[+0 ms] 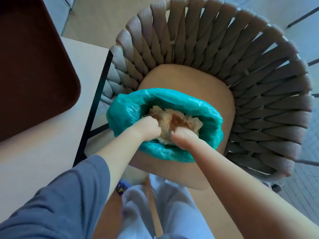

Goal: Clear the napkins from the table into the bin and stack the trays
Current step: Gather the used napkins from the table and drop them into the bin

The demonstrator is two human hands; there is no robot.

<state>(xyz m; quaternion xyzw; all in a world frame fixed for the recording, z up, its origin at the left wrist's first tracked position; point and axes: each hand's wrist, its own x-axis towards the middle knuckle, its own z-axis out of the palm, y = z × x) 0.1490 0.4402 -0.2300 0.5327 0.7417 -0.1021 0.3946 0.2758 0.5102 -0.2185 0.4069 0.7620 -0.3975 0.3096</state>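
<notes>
Both fists, the left hand [149,125] and right hand [181,137], were closed on crumpled napkins [174,120] inside the teal-lined bin [124,111] on a chair [241,80], the worktop [82,69] apparently cleared, one brown tray [34,75] visible, stacking seemingly unfinished.

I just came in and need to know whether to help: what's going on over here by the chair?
A person is pushing crumpled napkins down into a bin lined with a teal plastic bag, which sits on the seat of a woven rope chair. Both the left hand and the right hand are closed into fists on the wad inside the bag. A dark brown tray lies on the table to the left, not yet stacked with any other.
</notes>
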